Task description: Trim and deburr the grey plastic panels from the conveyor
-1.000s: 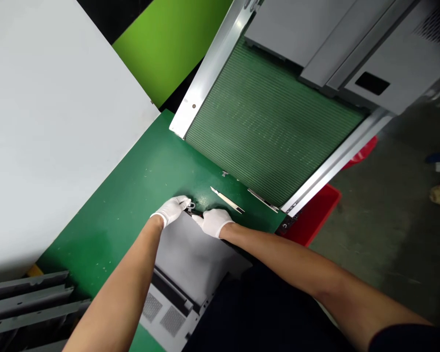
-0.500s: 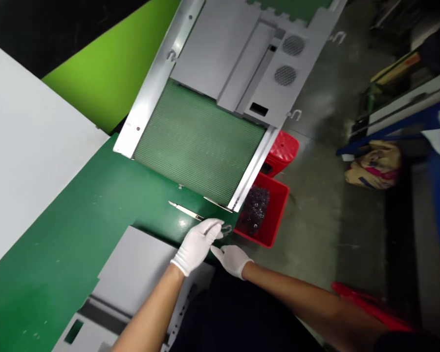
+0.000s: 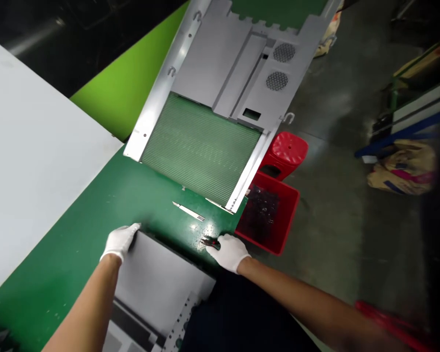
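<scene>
My left hand [image 3: 120, 241], in a white glove, grips the far left corner of a grey plastic panel [image 3: 161, 278] lying on the green table [image 3: 132, 190]. My right hand [image 3: 230, 252], also gloved, is closed on small dark pliers with a bit of red [image 3: 209, 242], low over the table edge. Beyond the hands, a white-handled knife [image 3: 188, 211] lies on the table. Small specks are scattered around the pliers' tip. The near part of the panel has a row of small holes.
A conveyor with a green ribbed belt [image 3: 201, 146] carries another grey panel [image 3: 212, 58] with round grilles. A red bin [image 3: 288, 210] holding dark scraps stands right of the table, beside a red stool [image 3: 289, 149]. A white board [image 3: 40, 161] covers the left.
My left hand has moved left, away from my right hand, onto the grey panel's corner. The clear loop near my hands is gone from view, and pliers now show in my right hand.
</scene>
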The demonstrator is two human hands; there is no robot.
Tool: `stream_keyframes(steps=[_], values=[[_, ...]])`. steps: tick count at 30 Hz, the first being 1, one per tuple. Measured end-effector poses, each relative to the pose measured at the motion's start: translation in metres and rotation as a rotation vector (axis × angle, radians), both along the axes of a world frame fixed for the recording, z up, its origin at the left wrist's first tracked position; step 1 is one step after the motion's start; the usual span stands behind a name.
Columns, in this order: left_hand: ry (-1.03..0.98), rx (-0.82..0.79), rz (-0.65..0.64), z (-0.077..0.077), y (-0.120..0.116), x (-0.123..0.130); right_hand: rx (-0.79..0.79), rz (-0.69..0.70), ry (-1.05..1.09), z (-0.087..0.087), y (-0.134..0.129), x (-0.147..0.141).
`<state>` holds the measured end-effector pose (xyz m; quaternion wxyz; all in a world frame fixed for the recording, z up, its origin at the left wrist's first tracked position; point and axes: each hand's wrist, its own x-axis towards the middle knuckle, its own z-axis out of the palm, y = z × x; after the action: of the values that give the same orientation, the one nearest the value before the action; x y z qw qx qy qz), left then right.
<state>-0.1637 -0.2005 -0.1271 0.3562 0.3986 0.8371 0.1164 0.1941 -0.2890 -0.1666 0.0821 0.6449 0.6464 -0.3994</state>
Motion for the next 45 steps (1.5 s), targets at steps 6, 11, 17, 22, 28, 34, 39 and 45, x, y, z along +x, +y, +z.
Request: stream_keyframes(steps=[6,11,17,22,28,34,39,45], values=[[-0.076,0.331,0.322,0.120,-0.053,-0.032,0.317,0.210,-0.003,0.007,0.047,-0.054],[-0.275,0.510,0.336,0.193,-0.110,-0.042,0.379,0.278,-0.160,-0.013,0.088,-0.090],[-0.225,0.713,0.302,0.209,-0.163,-0.048,0.226,0.363,-0.177,-0.032,0.114,-0.110],[-0.372,0.829,0.419,0.200,-0.190,-0.074,0.200,0.376,-0.152,-0.008,0.114,-0.119],[-0.530,0.812,0.657,0.190,-0.196,-0.104,-0.066,0.254,0.508,0.096,0.043,-0.138],[-0.635,0.901,0.686,0.183,-0.211,-0.113,-0.187,0.646,0.666,0.231,-0.056,-0.147],[-0.681,0.989,0.722,0.178,-0.233,-0.125,-0.041,0.912,0.404,0.270,-0.108,-0.154],[-0.658,1.116,0.642,0.169,-0.248,-0.136,0.159,0.981,0.280,0.278,-0.144,-0.176]])
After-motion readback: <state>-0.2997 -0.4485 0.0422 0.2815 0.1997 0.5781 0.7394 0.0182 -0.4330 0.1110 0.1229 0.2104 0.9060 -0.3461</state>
